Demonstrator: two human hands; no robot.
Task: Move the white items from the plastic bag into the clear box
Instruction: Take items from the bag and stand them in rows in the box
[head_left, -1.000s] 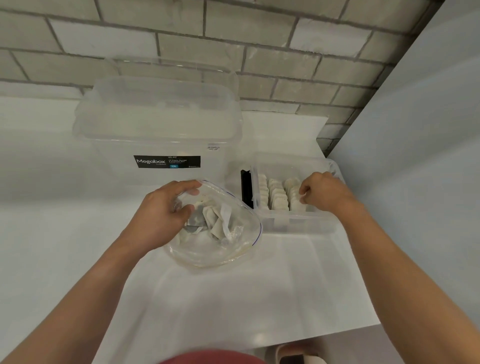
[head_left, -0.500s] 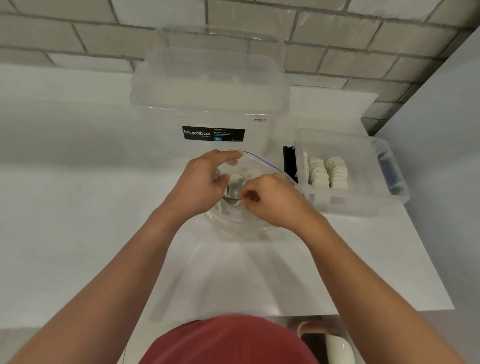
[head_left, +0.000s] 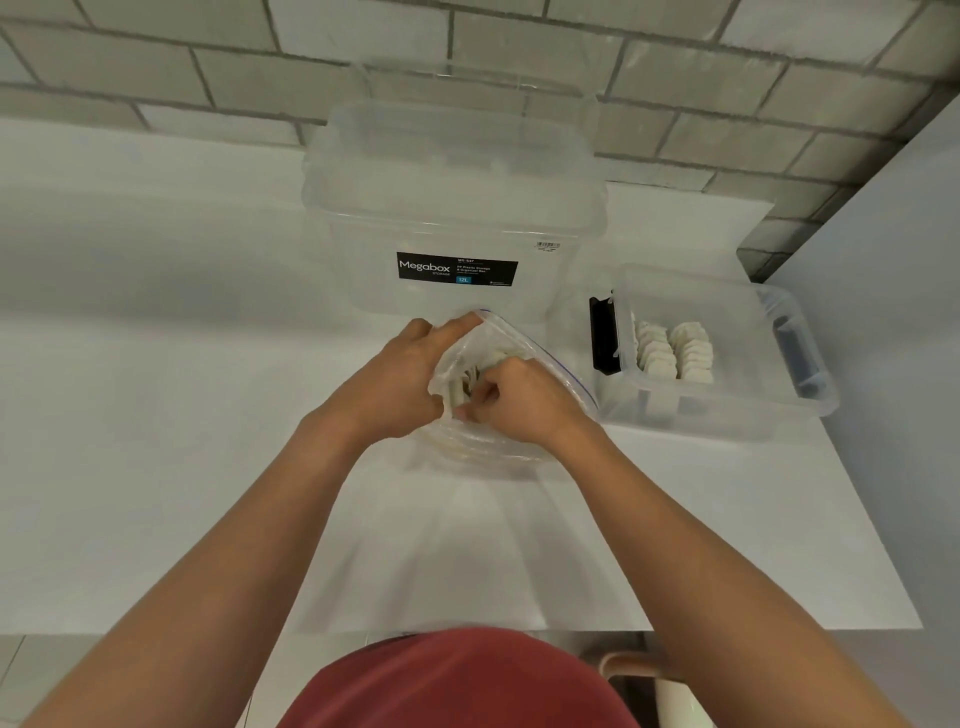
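White desk across most of the view: near edge under the forearms, right edge running back toward a white side panel, back edge against a grey brick wall. Open surface wide to the left of the hands and between them and the near edge; much tighter on the right. At the back centre, a large clear bin with lid on, touching or nearly touching the wall. On its front, a black label reading "Megabox STORAGE" with "12L" on a blue tag; finer print and the barcode sticker too small to read. To the right, close to the desk's right edge, the clear box, lidless, with a black latch at its left end and two filed rows of white pieces inside. Just in front of the bin, the plastic bag, mouth up, blue line along the rim. Left hand gripping the bag's left rim. Right hand inside the mouth, fingers curled, pinching the white items there. Hands close together, nearly touching.
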